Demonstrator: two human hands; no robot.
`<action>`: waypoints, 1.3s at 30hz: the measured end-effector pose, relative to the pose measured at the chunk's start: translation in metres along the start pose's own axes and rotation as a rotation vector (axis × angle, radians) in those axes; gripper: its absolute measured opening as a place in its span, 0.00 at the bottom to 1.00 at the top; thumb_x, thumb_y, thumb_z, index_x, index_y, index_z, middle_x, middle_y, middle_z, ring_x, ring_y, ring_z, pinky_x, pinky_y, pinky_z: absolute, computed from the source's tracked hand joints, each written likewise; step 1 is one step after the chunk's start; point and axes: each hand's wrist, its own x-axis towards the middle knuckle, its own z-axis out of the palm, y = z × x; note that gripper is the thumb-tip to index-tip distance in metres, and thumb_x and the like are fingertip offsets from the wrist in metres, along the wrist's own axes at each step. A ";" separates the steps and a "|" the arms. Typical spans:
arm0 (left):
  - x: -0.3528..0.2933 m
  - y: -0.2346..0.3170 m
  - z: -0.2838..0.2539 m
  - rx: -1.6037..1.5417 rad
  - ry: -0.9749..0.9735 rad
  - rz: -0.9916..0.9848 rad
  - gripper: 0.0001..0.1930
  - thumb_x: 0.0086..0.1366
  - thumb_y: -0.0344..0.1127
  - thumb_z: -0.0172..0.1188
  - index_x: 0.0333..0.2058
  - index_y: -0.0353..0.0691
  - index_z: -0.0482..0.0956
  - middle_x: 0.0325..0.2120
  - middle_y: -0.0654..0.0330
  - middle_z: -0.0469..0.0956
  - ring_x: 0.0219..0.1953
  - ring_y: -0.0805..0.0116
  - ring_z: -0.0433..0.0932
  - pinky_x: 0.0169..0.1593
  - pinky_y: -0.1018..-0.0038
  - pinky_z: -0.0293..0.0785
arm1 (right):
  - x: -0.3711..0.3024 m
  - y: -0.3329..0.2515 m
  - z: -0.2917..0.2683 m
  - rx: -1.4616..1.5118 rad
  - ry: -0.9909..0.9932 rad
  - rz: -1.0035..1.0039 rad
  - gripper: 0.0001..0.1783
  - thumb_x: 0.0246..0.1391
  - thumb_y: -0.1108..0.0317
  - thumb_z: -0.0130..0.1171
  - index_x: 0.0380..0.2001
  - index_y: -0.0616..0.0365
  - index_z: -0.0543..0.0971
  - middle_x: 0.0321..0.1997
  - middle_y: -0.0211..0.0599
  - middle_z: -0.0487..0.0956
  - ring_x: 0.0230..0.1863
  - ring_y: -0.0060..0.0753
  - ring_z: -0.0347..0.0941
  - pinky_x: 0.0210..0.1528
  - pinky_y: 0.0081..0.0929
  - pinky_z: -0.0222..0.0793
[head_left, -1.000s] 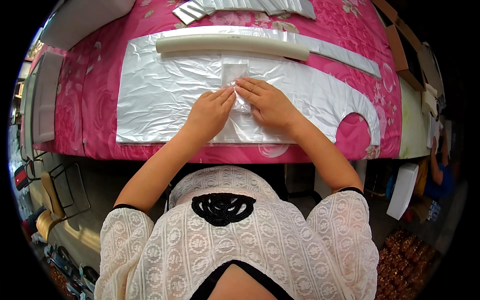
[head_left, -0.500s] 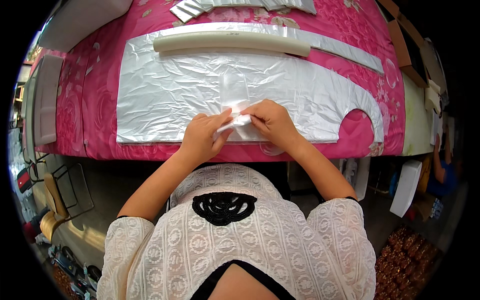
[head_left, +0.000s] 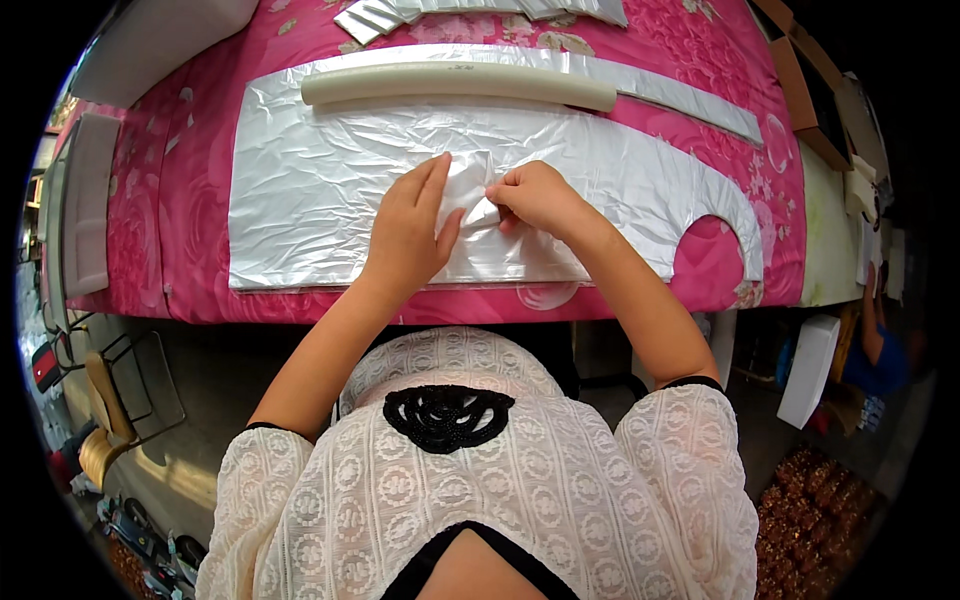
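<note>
A stack of shiny silvery-white plastic sheets (head_left: 330,170) lies across the table, with a rounded cut-out at its right end. On its middle rests a small, wrinkled piece of clear plastic film (head_left: 470,192). My left hand (head_left: 410,225) lies along the left side of this film, its fingers stretched out and thumb apart. At the film's right edge, my right hand (head_left: 540,200) pinches it between thumb and fingers. A long cream-coloured tube (head_left: 460,84) sits across the far part of the stack.
A pink floral cloth (head_left: 190,220) covers the table. More folded silvery plastic (head_left: 480,5) lies at the far edge. Brown cardboard boxes (head_left: 810,100) stand at the right. A wooden chair (head_left: 105,405) is on the floor at the left, and another person (head_left: 880,345) shows at far right.
The bunched film between my hands is now spread out on the stack. My left hand has flattened and moved slightly farther forward; my right hand has shifted up and slightly left.
</note>
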 end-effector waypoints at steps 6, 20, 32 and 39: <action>0.000 0.009 0.031 0.198 -0.168 0.041 0.50 0.56 0.63 0.52 0.62 0.26 0.46 0.64 0.41 0.45 0.68 0.50 0.40 0.67 0.56 0.33 | 0.004 0.007 0.002 -0.004 0.025 -0.030 0.16 0.50 0.65 0.52 0.15 0.64 0.76 0.14 0.37 0.75 0.17 0.25 0.75 0.23 0.24 0.69; -0.014 0.004 0.015 -0.059 -0.032 0.047 0.46 0.56 0.52 0.57 0.62 0.28 0.44 0.64 0.41 0.44 0.67 0.49 0.41 0.67 0.57 0.37 | -0.030 -0.008 0.015 -0.866 0.454 -0.593 0.16 0.41 0.64 0.61 0.32 0.63 0.76 0.34 0.42 0.78 0.38 0.43 0.74 0.40 0.36 0.69; -0.173 -0.021 -0.053 -1.417 -0.253 -1.327 0.19 0.67 0.39 0.50 0.47 0.28 0.71 0.41 0.51 0.77 0.42 0.64 0.77 0.46 0.71 0.75 | -0.019 -0.005 0.153 -0.534 0.084 -0.807 0.32 0.59 0.50 0.45 0.60 0.61 0.60 0.69 0.53 0.48 0.71 0.51 0.36 0.69 0.45 0.31; -0.135 -0.013 -0.078 -0.417 -0.421 -0.781 0.08 0.56 0.31 0.61 0.25 0.29 0.79 0.18 0.62 0.79 0.23 0.81 0.74 0.26 0.79 0.68 | -0.040 -0.026 0.130 -0.691 -0.315 -1.123 0.11 0.52 0.66 0.52 0.38 0.58 0.75 0.62 0.49 0.63 0.70 0.47 0.45 0.69 0.51 0.33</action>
